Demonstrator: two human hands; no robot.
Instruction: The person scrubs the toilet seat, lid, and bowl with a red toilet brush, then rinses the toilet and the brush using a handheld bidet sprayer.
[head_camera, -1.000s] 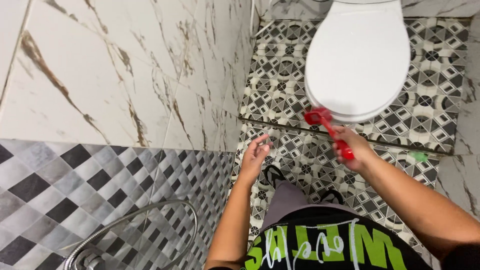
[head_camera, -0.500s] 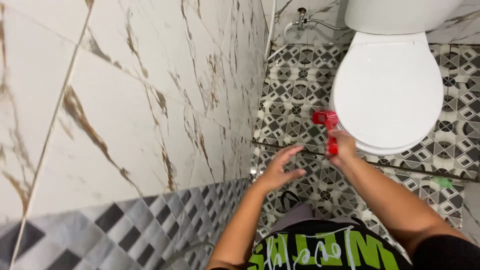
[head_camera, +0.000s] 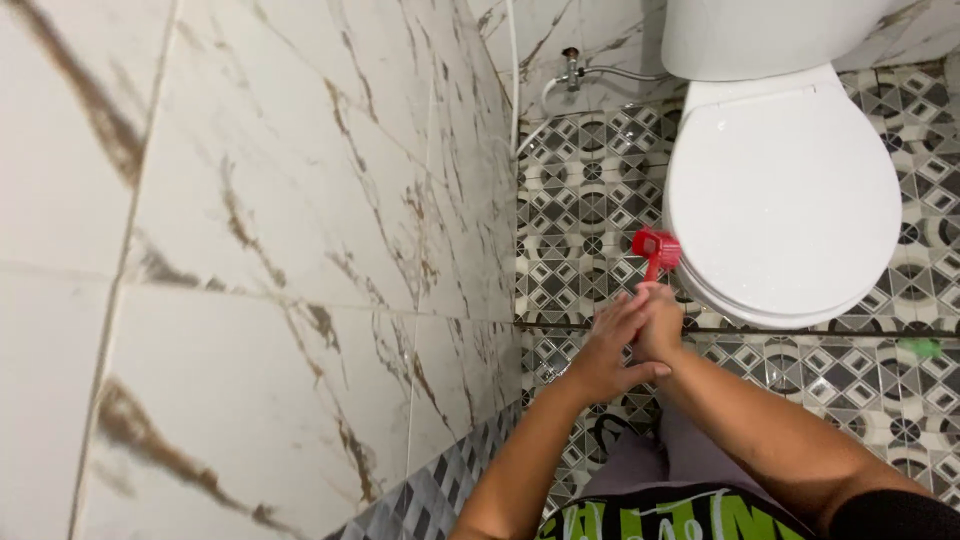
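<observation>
Where the marbled wall tiles (head_camera: 250, 250) meet the patterned floor (head_camera: 580, 200), the left hand (head_camera: 610, 350) rests open-fingered against the right hand (head_camera: 660, 320), whose fingers close round a red brush (head_camera: 655, 248) by the white toilet's (head_camera: 785, 200) front left rim; a small green scrap (head_camera: 920, 347) lies far right.

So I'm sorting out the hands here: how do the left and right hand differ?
The right hand is closed around the red brush handle; the left hand is flat, fingers extended, pressed against the right. The right sits nearer the toilet, the left nearer the marble wall. Both are bare and meet over the patterned floor.
</observation>
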